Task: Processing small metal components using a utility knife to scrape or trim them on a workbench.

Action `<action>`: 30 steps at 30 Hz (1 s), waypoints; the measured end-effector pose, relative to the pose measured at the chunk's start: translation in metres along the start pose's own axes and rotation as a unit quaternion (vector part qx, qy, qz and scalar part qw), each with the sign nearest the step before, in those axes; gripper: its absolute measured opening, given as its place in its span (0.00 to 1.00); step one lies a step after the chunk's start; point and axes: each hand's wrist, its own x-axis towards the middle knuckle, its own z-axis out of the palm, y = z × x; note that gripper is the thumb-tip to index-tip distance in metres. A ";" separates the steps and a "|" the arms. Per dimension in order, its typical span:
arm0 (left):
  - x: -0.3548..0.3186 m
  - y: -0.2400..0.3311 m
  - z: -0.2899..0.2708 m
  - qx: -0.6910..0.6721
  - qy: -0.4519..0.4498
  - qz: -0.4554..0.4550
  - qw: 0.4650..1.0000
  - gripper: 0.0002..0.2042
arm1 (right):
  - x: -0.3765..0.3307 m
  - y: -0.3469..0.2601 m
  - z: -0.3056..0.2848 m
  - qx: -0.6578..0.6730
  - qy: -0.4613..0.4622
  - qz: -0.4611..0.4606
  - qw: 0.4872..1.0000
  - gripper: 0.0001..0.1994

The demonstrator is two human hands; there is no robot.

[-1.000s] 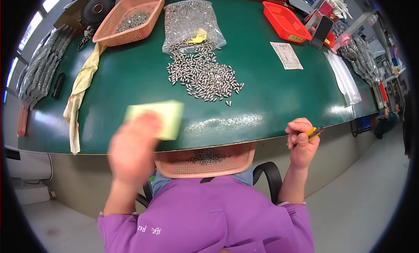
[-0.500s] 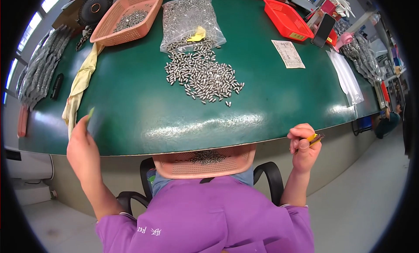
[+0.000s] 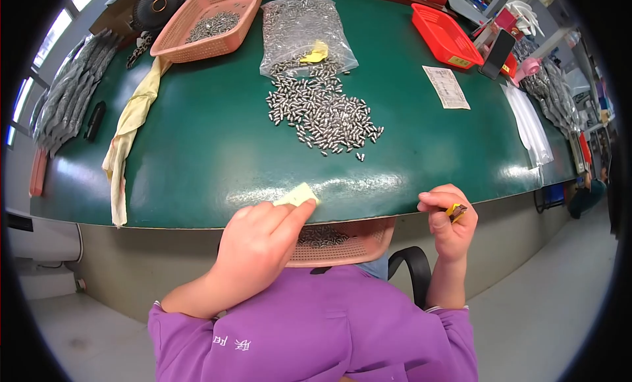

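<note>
My left hand (image 3: 253,247) is at the table's front edge, closed on a pale yellow piece of paper (image 3: 297,195) that lies low over the green surface. To the right, my right hand (image 3: 453,230) is raised at the edge, its fingers curled round a small yellow and dark-brown tool (image 3: 456,213) whose kind I cannot make out. Beyond my hands spreads a pile of small bullet-shaped metal parts (image 3: 329,112), running out of a clear plastic bag (image 3: 306,33) with a yellow scrap on it. A pink basket (image 3: 336,253) with more parts rests on my lap, partly behind my left hand.
Another pink basket (image 3: 164,49) with parts stands at the back left, beside a black fan (image 3: 158,8). A yellow cloth (image 3: 135,122) lies on the left. Rightward are a red tray (image 3: 447,39), a printed slip (image 3: 446,87), a phone (image 3: 498,54) and white plastic sleeves (image 3: 528,128).
My left hand has swung from the table's left side to the middle, bringing the yellow paper with it. My right hand has shifted slightly left, still gripping the tool. The view has turned a little.
</note>
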 end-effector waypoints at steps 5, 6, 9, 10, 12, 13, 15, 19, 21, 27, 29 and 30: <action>-0.004 -0.034 0.004 0.103 -0.042 -0.099 0.989 0.22 | 0.003 0.000 0.003 0.002 -0.005 -0.002 1.000 0.19; -0.001 -0.048 -0.004 0.110 -0.021 -0.126 0.986 0.19 | 0.002 0.000 0.003 0.002 -0.002 -0.002 1.000 0.19; -0.010 -0.093 -0.022 0.185 0.080 -0.220 0.954 0.17 | -0.003 0.003 -0.001 -0.002 0.015 0.004 1.000 0.19; -0.009 -0.089 -0.027 0.189 0.098 -0.213 0.953 0.18 | -0.003 0.004 -0.002 -0.004 0.018 0.006 1.000 0.19; -0.007 -0.057 -0.037 0.182 0.082 -0.181 0.963 0.18 | -0.004 0.004 -0.003 -0.001 0.023 0.020 1.000 0.19; -0.007 -0.041 -0.033 0.158 0.043 -0.135 0.977 0.17 | -0.004 0.003 -0.002 -0.001 0.023 0.022 0.999 0.19; -0.009 -0.017 -0.022 0.124 -0.030 -0.033 0.991 0.19 | 0.001 0.003 0.003 0.020 0.018 0.003 1.000 0.19; -0.009 -0.029 -0.016 0.175 -0.064 -0.117 0.976 0.17 | 0.005 0.004 0.005 0.019 0.010 0.002 1.000 0.20; -0.008 -0.065 -0.018 0.249 -0.028 -0.236 0.939 0.18 | 0.004 0.011 0.001 0.007 0.028 0.000 1.000 0.20; 0.001 -0.056 -0.027 0.197 0.071 -0.177 0.962 0.24 | 0.002 0.008 -0.004 0.006 0.055 0.008 0.998 0.22; 0.013 -0.030 -0.005 0.112 0.009 -0.062 0.992 0.21 | 0.006 0.005 0.002 0.027 0.037 0.005 0.999 0.21; 0.020 -0.022 0.006 0.092 -0.018 -0.031 0.995 0.20 | 0.007 0.003 0.006 0.043 0.031 0.002 0.999 0.21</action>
